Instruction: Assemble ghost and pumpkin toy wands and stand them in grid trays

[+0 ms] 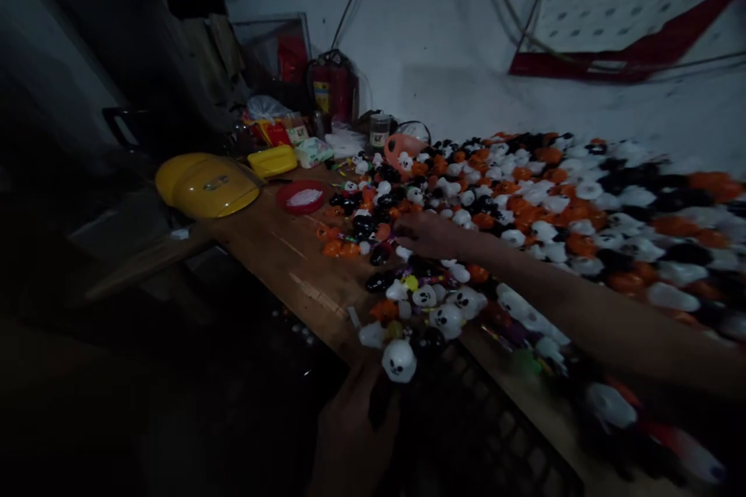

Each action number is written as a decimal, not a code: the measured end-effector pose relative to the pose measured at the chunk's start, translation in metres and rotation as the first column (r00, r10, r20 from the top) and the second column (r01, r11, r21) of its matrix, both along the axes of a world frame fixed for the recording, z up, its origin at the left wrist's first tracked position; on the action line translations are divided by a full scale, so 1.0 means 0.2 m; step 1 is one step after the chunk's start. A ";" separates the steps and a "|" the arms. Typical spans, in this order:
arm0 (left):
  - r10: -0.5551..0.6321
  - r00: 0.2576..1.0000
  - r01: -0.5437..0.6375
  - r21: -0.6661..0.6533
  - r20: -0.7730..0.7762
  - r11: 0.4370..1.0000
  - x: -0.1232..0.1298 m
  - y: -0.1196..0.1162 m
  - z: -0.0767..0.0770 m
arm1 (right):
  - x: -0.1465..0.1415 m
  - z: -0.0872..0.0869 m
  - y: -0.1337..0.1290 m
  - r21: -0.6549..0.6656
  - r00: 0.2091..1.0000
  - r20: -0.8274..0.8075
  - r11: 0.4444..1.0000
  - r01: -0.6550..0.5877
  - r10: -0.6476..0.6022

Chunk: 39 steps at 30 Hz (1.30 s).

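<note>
A bunch of small white, black and orange plastic figures, some with skull faces, hangs over the table's front edge; a white skull-faced figure (399, 361) is lowest. My left hand (355, 431) is in deep shadow directly beneath, closed around the bunch, its fingers largely hidden. Farther forward, my right hand (425, 234) reaches in from the right over the table. Its fingers are curled down among the loose figures, beside an orange one (383, 231); what they pinch, if anything, is hidden.
A big heap of similar figures (548, 210) spreads along the wall to the right. On the wooden table (271, 256) are a red dish (300, 197) and a yellow box (273, 161). A yellow stool-like shape (207, 185) stands left. A dark crate (495, 411) lies below, and a fire extinguisher (339, 89) stands behind.
</note>
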<state>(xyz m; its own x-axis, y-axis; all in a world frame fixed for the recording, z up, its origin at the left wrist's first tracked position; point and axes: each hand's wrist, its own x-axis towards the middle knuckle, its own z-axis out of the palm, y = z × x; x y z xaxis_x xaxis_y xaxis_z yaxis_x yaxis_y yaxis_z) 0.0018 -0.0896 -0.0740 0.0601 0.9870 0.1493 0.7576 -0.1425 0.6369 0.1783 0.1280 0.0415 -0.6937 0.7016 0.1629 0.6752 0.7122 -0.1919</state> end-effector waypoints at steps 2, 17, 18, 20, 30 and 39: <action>-0.008 0.998 0.006 -0.040 -0.059 0.999 0.03 0.02 0.01 | 0.12 0.08 -0.13 0.041 0.997 -0.051 0.997 0.065 -0.063; -0.063 0.941 0.048 -0.054 -0.333 0.997 0.23 0.13 0.10 | 0.37 -0.28 -1.16 -0.395 0.759 -0.506 0.892 0.219 -0.410; -0.069 0.944 0.055 -0.053 -0.322 0.997 0.22 0.13 0.09 | 0.35 -0.31 -1.16 -0.413 0.760 -0.496 0.884 0.219 -0.421; -0.076 0.955 0.065 -0.047 -0.288 0.997 0.20 0.14 0.08 | 0.33 -0.36 -1.16 -0.441 0.747 -0.491 0.867 0.229 -0.448; -0.056 0.994 0.056 -0.006 -0.098 0.998 0.16 0.16 0.01 | 0.31 -0.40 -1.16 -0.484 0.726 -0.514 0.853 0.194 -0.456; -0.085 0.995 0.084 -0.015 -0.047 0.996 0.15 0.18 0.03 | 0.23 -0.40 -1.18 -0.389 0.697 -0.531 0.870 0.304 -0.481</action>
